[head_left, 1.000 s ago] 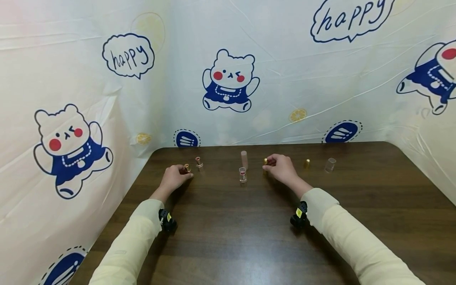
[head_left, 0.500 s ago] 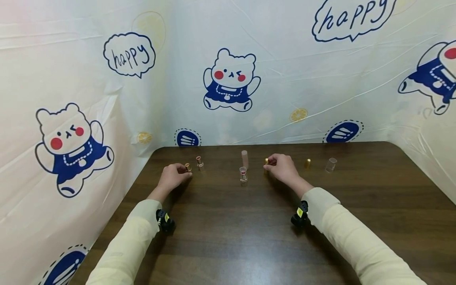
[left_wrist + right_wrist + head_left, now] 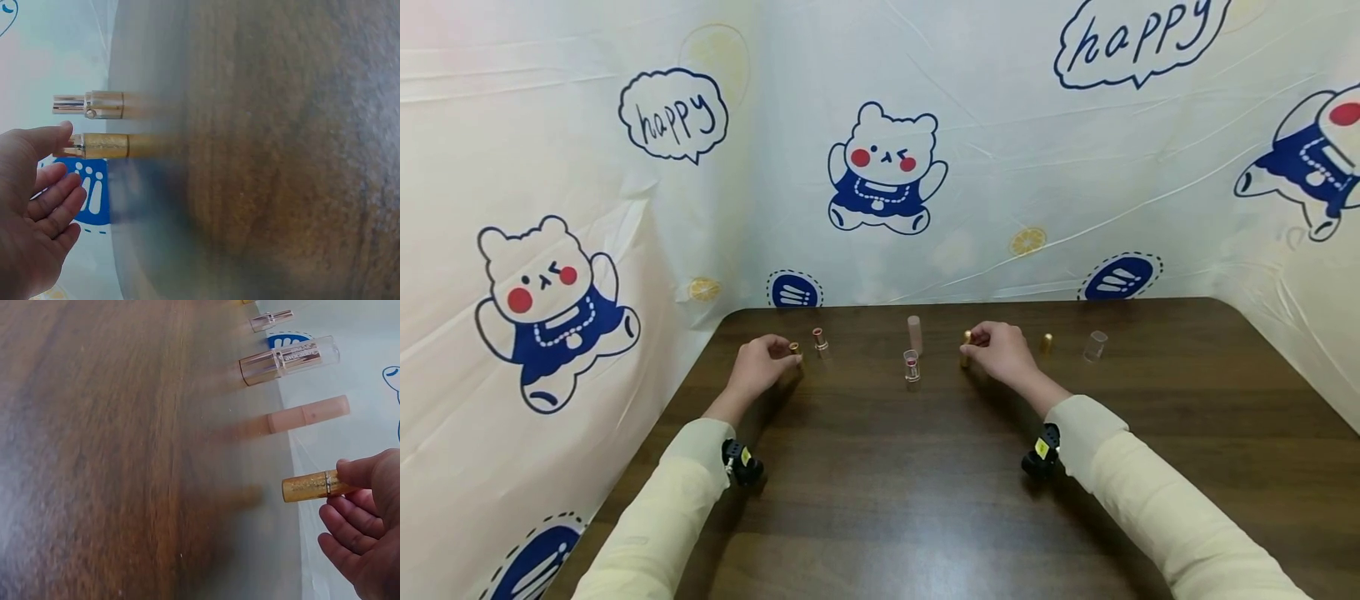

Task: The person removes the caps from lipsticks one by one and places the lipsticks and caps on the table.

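At the far left of the table my left hand (image 3: 760, 365) holds the top of an uncapped gold lipstick tube (image 3: 106, 145) between thumb and fingers. The tube stands upright, its base on the table. The thumb covers part of its upper end. Another uncapped lipstick tube, pinkish metal (image 3: 106, 105), stands close by. Right of the table's middle, my right hand (image 3: 1000, 350) pinches a gold lipstick (image 3: 306, 486) by its upper end. Its base looks slightly raised off the table. Lower fingers of both hands are loosely bent.
Between the hands stand a frosted pink lipstick (image 3: 914, 333) and a clear-cased one (image 3: 912, 367). Beyond the right hand are a small gold piece (image 3: 1047, 344) and a clear cap (image 3: 1095, 347). A printed curtain (image 3: 977, 167) rises behind the table (image 3: 880, 500).
My right hand has shifted slightly right, with the gold lipstick in its fingers. The left hand has drawn a little left, while its gold tube has stayed in nearly the same spot.
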The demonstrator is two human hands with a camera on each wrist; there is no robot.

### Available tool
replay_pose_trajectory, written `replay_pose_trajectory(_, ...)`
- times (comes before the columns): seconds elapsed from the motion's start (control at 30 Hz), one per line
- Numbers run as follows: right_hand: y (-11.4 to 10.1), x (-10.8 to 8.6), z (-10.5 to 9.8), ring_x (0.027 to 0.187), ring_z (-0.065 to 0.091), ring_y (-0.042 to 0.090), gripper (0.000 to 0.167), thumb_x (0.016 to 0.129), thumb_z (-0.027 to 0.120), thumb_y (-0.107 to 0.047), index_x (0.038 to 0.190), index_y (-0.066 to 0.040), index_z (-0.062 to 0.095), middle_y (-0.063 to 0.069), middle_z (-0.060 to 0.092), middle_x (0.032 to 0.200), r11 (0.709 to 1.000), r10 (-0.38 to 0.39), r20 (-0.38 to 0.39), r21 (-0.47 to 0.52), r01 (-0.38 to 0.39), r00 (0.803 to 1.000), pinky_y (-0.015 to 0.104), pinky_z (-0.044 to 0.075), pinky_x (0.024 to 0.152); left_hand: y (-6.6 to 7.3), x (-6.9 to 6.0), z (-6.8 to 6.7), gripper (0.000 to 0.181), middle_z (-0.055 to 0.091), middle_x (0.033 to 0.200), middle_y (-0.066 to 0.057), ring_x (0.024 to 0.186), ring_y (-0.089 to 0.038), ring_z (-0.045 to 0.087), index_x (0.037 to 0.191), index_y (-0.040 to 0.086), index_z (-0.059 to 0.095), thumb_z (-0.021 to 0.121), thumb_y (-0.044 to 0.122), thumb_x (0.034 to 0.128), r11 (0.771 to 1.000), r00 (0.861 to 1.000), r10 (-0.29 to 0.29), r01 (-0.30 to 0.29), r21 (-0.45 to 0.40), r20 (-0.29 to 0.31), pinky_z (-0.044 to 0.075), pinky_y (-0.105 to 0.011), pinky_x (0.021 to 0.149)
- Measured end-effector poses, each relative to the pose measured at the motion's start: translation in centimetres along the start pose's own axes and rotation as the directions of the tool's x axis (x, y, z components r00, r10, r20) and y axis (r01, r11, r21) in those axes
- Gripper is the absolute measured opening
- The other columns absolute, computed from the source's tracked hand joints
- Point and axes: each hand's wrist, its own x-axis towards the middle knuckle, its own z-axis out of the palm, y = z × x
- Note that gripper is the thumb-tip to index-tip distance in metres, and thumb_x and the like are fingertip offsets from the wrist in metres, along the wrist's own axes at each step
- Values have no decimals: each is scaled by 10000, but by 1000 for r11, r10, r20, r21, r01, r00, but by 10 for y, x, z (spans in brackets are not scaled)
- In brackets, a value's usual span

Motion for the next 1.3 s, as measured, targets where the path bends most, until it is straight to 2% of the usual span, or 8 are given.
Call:
replay_pose_trajectory(0.43, 6, -7, -13, 883, 620, 244, 213, 902, 714, -196, 1017, -23, 667, 106, 673, 957, 999, 6, -8, 39, -6, 1000, 391, 504, 749, 13, 0, -3, 431, 642, 1150, -217, 1061, -358, 601, 1182, -44, 622, 751, 224, 870, 999, 999, 37, -37, -21, -36, 460, -499, 919)
replay_pose_trajectory(0.8, 8, -13, -20, 860, 602, 240, 229, 902, 716, -218, 1012, -24, 666, 108, 664, 950, 997, 14, -29, 77, -12, 999, 366, 503, 724, 42, -2, 4, 395, 653, 1131, -175, 1016, -340, 614, 1151, -18, 648, 772, 208, 851, 990, 992, 118, -121, -70, -47, 486, -477, 878)
replay_pose_trajectory(1.13, 5, -21, -20, 852, 601, 237, 248, 903, 714, -230, 1019, -16, 666, 108, 667, 941, 990, 56, -16, 132, -53, 998, 350, 493, 712, 63, -8, 17, 387, 653, 1149, -159, 1067, -337, 605, 1167, 26, 642, 767, 223, 858, 984, 988, 151, -148, -99, 20, 476, -461, 919)
replay_pose_trajectory(1.3, 2, -26, -22, 853, 604, 232, 253, 897, 721, -227, 1014, -9, 666, 108, 670, 945, 984, 67, 2, 163, -66, 998, 337, 489, 706, 71, -9, 27, 376, 662, 1120, -152, 1033, -323, 614, 1145, 27, 653, 770, 235, 855, 975, 978, 204, -199, -99, 37, 493, -446, 876)
